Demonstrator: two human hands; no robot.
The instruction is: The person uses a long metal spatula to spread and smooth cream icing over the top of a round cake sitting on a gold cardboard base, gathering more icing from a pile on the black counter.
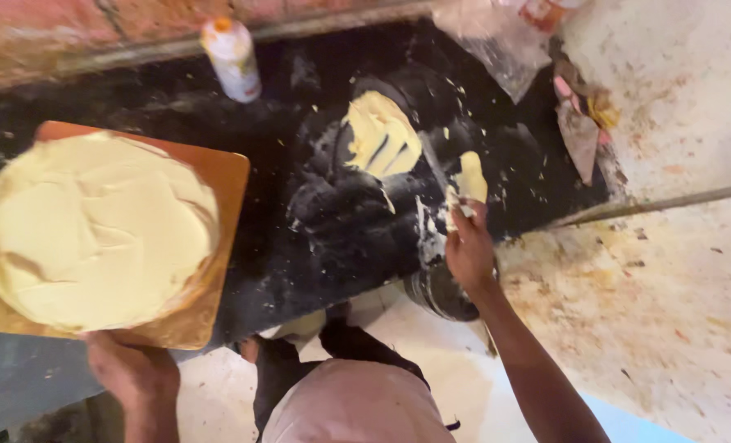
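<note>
A round cake covered in pale yellow cream sits on a square gold board at the left. My left hand grips the board's near edge from below. My right hand holds a spatula loaded with cream over a black plastic sheet. A mound of the same cream lies on the sheet just left of the spatula.
A white bottle with an orange cap stands at the back. A clear plastic bag and a scraper lie at the back right. A stained pale surface spreads to the right. My knees and dark shoes are below.
</note>
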